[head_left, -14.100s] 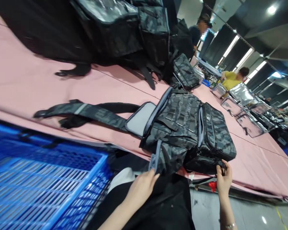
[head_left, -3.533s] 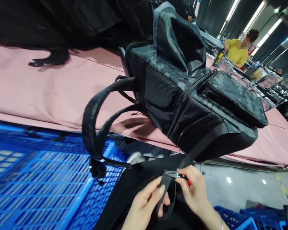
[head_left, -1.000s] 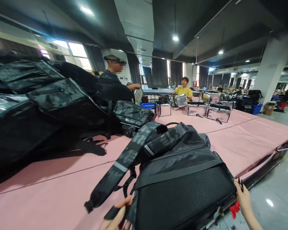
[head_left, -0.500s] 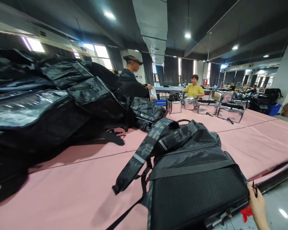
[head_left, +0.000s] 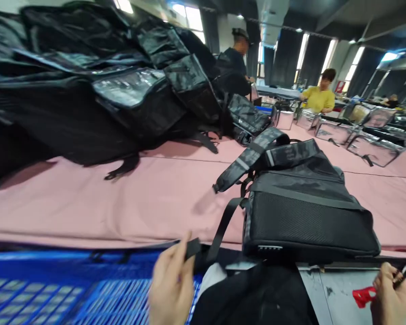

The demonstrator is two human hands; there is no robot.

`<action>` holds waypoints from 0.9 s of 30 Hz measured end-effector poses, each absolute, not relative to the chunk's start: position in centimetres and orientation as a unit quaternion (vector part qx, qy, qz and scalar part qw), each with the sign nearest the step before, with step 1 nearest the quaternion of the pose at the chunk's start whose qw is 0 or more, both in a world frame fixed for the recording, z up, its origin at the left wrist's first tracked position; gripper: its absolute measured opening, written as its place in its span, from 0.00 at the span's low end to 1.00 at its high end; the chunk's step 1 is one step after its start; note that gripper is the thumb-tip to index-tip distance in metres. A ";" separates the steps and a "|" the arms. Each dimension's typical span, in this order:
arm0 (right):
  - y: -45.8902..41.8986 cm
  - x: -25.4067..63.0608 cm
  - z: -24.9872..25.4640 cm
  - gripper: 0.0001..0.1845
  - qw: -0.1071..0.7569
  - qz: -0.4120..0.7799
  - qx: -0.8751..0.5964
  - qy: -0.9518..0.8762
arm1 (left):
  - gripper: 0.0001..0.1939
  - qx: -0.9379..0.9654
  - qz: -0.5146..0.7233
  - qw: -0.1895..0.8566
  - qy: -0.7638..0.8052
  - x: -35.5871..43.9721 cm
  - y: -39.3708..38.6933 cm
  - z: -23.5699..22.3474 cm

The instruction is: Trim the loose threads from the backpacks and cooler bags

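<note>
A dark camouflage backpack (head_left: 304,207) lies back-panel-up at the near edge of the pink table (head_left: 122,203). A loose black strap (head_left: 219,230) hangs from its left side. My left hand (head_left: 172,289) pinches the strap's end just below the table edge. My right hand (head_left: 390,295) is closed low at the right around a small dark tool with a red part (head_left: 363,295); it does not touch the bag.
A big heap of black bags (head_left: 98,85) fills the table's left and back. A blue plastic crate (head_left: 71,289) sits at lower left. Two people (head_left: 320,95) work at the far end among silver bags (head_left: 372,149). Grey floor shows at lower right.
The view has tipped down and left. My left hand has come into view holding the strap's end. My right hand has dropped away from the bag's corner.
</note>
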State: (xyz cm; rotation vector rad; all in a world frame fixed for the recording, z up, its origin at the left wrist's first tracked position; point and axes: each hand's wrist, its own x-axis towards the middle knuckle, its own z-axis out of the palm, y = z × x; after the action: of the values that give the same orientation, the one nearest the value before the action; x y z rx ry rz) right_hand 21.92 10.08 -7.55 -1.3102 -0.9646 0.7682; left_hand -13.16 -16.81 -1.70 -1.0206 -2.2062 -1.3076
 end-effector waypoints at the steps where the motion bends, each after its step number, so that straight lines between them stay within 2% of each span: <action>1: 9.3 21.8 -7.2 0.17 0.617 0.336 -0.571 -0.424 | 0.23 -0.375 -0.453 0.191 -0.786 -12.4 -16.3 -1.7; 8: 6.1 20.3 -5.7 0.17 0.563 0.343 -0.601 -0.453 | 0.22 -0.367 -0.472 0.164 -0.785 -10.8 -15.1 -1.4; 10: 6.2 19.6 -5.7 0.18 0.569 0.376 -0.577 -0.450 | 0.20 -0.386 -0.484 0.095 -0.780 -10.8 -15.6 -1.6; 13: 6.7 18.8 -5.8 0.18 0.577 0.432 -0.528 -0.450 | 0.18 -0.475 -0.469 -0.081 -0.740 -10.9 -16.0 -1.8; 15: 7.0 18.5 -5.8 0.17 0.588 0.458 -0.494 -0.448 | 0.19 -0.478 -0.447 -0.140 -0.743 -11.0 -15.6 -2.1; 19: 7.1 18.5 -5.7 0.17 0.606 0.477 -0.461 -0.440 | 0.29 -0.434 -0.405 -0.147 -0.791 -11.1 -12.5 -3.5; 21: 7.0 18.6 -5.6 0.16 0.606 0.491 -0.452 -0.434 | 0.31 -0.449 -0.371 -0.157 -0.797 -11.0 -10.3 -4.5; 25: 6.4 19.3 -5.8 0.16 0.603 0.503 -0.450 -0.425 | 0.17 -0.461 -0.292 -0.130 -0.828 -10.9 -7.1 -5.6; 27: 6.2 19.8 -6.0 0.16 0.605 0.496 -0.459 -0.421 | 0.13 -0.488 -0.307 -0.112 -0.809 -10.8 -6.4 -5.0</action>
State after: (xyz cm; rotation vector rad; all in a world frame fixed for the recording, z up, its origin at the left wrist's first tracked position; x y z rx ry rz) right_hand 19.84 6.22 -5.98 -1.0622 -0.9736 1.1470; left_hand -10.84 -6.39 -4.95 -1.6532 -2.7415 -1.0386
